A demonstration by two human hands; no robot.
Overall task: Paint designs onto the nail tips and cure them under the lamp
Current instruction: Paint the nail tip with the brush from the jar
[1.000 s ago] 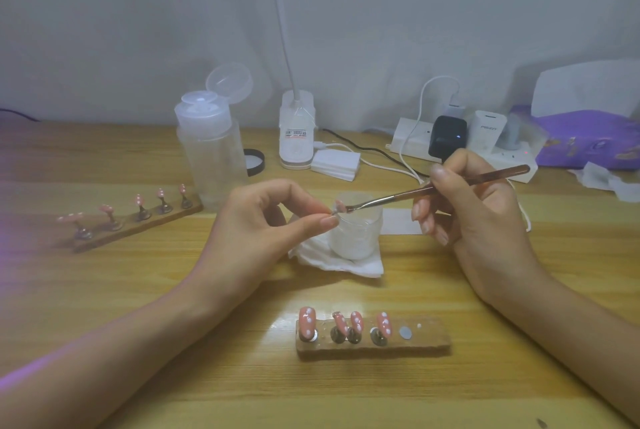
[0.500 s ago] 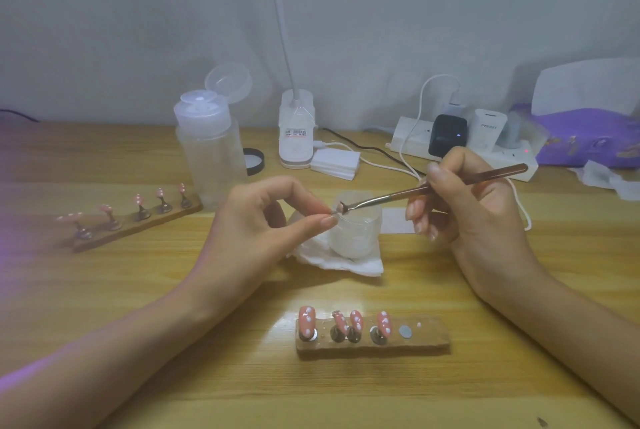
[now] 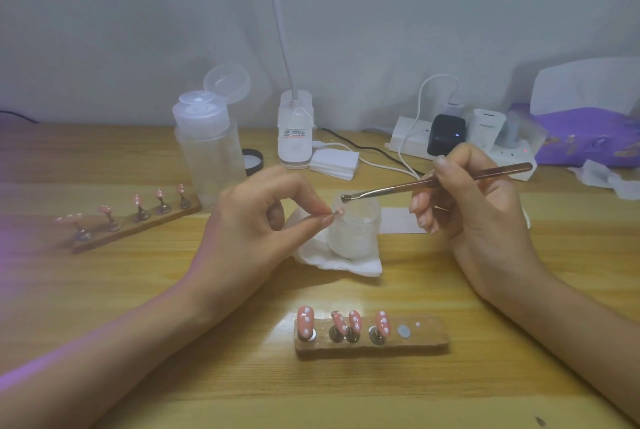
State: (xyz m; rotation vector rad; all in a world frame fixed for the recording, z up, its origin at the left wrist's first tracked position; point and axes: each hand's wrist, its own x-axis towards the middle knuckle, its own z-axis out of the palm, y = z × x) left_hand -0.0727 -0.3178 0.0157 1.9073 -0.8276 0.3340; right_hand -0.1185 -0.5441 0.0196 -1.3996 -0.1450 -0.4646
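Note:
My left hand (image 3: 256, 224) pinches a small pink nail tip (image 3: 338, 211) on its stand between thumb and forefinger, right in front of a frosted glass cup (image 3: 356, 231). My right hand (image 3: 474, 207) grips a thin copper-coloured brush (image 3: 433, 184) like a pen; its tip hangs just above the cup's rim, a little apart from the nail tip. A wooden holder (image 3: 429, 338) near me carries several pink nail tips with white dots (image 3: 305, 321). A second wooden holder (image 3: 138, 224) with several pink tips lies at the left.
The cup stands on a white tissue (image 3: 332, 259). Behind are a clear pump bottle (image 3: 207, 151) with its lid flipped open, a white lamp base (image 3: 295, 131), a power strip (image 3: 498, 148) with chargers and cables, and a purple tissue pack (image 3: 588, 138).
The brush tip has lifted off the nail tip and now hovers slightly up and right of it, over the cup. My left hand still holds the tip in the same place.

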